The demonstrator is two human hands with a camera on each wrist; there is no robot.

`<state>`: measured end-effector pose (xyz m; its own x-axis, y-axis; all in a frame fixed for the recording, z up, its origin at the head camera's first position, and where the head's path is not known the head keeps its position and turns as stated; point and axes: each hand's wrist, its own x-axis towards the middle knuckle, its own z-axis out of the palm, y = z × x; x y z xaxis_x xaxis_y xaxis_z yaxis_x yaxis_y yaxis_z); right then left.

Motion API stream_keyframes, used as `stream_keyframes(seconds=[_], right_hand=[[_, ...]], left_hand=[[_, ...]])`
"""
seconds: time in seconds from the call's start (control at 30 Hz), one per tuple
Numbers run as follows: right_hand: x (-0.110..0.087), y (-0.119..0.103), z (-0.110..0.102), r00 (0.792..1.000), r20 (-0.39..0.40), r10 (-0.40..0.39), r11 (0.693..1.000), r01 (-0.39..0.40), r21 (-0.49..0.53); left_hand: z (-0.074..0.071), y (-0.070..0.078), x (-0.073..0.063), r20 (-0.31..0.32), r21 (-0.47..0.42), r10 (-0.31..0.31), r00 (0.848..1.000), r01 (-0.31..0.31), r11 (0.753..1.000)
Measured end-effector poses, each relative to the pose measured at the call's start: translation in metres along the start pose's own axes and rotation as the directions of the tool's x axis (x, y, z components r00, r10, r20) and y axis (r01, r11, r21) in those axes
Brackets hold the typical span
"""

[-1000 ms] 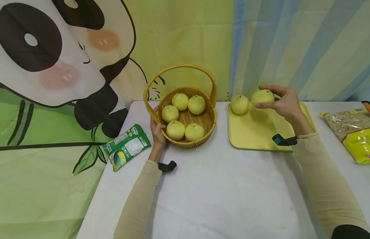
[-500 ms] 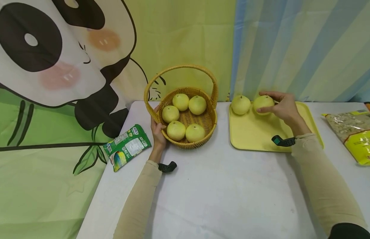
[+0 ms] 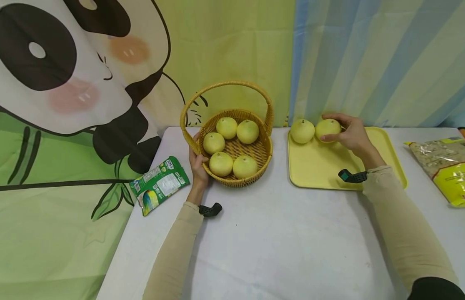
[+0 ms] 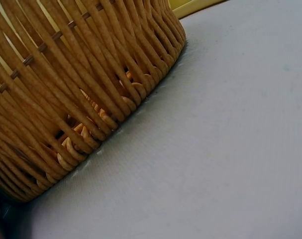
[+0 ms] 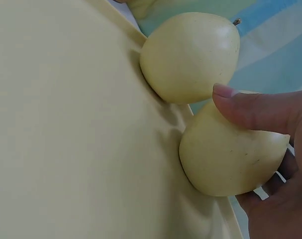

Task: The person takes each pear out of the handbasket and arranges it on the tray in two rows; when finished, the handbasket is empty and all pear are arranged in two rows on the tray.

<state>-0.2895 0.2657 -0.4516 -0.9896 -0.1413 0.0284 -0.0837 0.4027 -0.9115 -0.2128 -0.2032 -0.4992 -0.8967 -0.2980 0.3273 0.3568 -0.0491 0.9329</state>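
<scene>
Pear [image 3: 327, 128] in the grasp of the right hand [image 3: 350, 132] sits on the far left part of the yellow tray [image 3: 322, 166], thumb [image 5: 255, 109] laid across its near face and the other fingers curled round its back, as the right wrist view shows. Its skin is pale yellow-green, smooth and matte, with a few faint specks, and its body is round and slightly squat. Just beside it to the left on the same tray rests a second pear [image 3: 302, 131] of the same colour, with a short brown stem showing at its top in the right wrist view [image 5: 190, 57]; the two fruits lie very close, and whether they touch cannot be told. The tray holds these two pears, and the rest of its flat surface is bare plastic. To the left of the tray stands a round wicker basket [image 3: 264, 154] with a tall arched handle, and inside it lie five more pears [image 3: 232, 146]: two at the back, one at the left, two at the front. The left hand [image 3: 198, 164] grips the basket's left rim, fingers wrapped over its edge. Basket and tray stand on a white table [image 3: 277, 241]. A green snack packet [image 3: 159, 183] lies left of the basket, and a yellow bag [image 3: 444, 168] lies at the right edge.
</scene>
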Motion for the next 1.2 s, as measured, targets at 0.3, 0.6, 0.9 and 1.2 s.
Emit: stream_keyframes(seconds=[0.3,0.6,0.9,1.2], right_hand=[[0.002,0.002,0.000,1.000,0.013,-0.014,0.999,0.015,-0.036],[-0.004,-0.014,-0.001,0.998,0.008,-0.058,0.998,0.058,0.018],[-0.014,-0.065,0.012,0.979,-0.053,-0.195,0.979,0.198,0.056],[-0.022,-0.116,0.047,0.940,0.088,-0.331,0.940,0.320,0.117]], left_hand=[[0.001,0.000,0.000,0.001,-0.008,0.003,1.000,-0.003,1.000],[0.002,0.002,-0.001,0.002,0.002,-0.008,1.000,0.008,1.000],[0.000,0.001,0.000,0.003,0.013,0.006,1.000,-0.006,1.000],[0.002,0.001,0.001,-0.008,0.032,-0.001,1.000,0.001,0.999]])
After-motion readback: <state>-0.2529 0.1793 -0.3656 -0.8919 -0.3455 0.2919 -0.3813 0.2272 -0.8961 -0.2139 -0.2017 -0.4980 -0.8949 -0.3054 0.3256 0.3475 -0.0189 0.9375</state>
